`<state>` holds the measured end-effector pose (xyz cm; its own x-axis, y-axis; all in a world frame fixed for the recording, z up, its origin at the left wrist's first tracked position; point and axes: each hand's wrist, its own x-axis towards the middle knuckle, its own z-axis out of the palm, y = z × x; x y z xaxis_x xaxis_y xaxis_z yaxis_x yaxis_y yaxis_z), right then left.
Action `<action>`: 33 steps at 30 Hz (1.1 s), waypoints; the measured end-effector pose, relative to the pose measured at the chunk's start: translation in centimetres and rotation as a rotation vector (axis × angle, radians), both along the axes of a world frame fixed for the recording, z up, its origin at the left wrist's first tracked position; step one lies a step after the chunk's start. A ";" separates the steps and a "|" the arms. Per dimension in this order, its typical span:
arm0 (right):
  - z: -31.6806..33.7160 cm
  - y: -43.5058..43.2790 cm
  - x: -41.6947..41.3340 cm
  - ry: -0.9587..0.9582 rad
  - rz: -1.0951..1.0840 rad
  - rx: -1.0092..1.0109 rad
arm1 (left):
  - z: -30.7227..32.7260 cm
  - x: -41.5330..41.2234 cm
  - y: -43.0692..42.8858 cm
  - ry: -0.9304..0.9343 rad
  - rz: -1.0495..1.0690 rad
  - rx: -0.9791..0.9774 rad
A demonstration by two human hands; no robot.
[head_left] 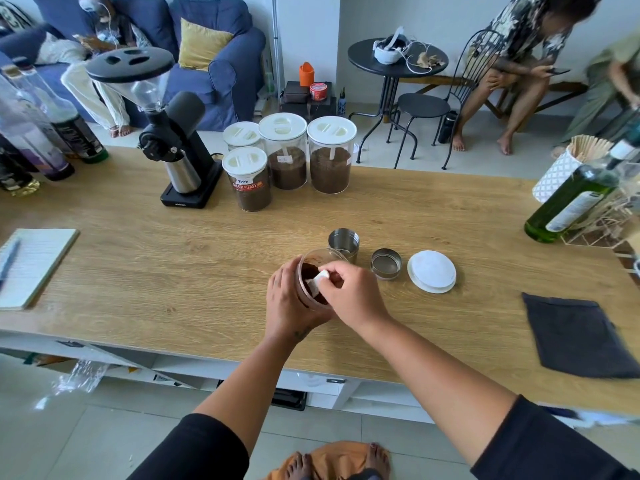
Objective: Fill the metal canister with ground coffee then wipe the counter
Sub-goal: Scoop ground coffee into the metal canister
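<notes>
My left hand (289,299) grips a clear plastic jar of ground coffee (311,268), tilted toward me on the wooden counter (173,271). My right hand (353,292) pinches a white scoop (317,280) inside the jar's mouth. Just behind the jar stands the open metal canister (344,241). Its metal lid (385,264) lies to the right, and the jar's white lid (432,276) lies further right. A dark grey cloth (578,334) lies flat at the counter's right.
Several lidded coffee jars (289,155) and a black grinder (176,147) stand at the back. A notepad with pen (31,265) lies at the left edge. A green bottle (571,202) and a wire rack are at the right. Bottles line the far left. People sit beyond the counter.
</notes>
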<state>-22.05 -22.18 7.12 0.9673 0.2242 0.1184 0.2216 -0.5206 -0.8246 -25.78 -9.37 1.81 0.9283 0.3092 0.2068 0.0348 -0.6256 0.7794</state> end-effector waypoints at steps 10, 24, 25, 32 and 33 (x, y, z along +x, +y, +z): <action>0.1 -0.3 1.0 0.503 -0.207 0.587 | -0.1 1.3 0.6 0.087 0.122 -0.003; -0.9 -2.3 2.6 0.637 -0.363 0.704 | -0.5 1.8 1.3 0.103 0.189 -0.105; -0.9 -2.3 2.8 0.629 -0.360 0.693 | -0.4 1.9 1.4 0.103 0.192 -0.102; -1.1 -2.6 3.3 0.571 -0.348 0.630 | 0.0 2.2 1.6 0.090 0.190 -0.071; -1.1 -2.6 3.4 0.568 -0.352 0.630 | 0.0 2.2 1.6 0.092 0.190 -0.070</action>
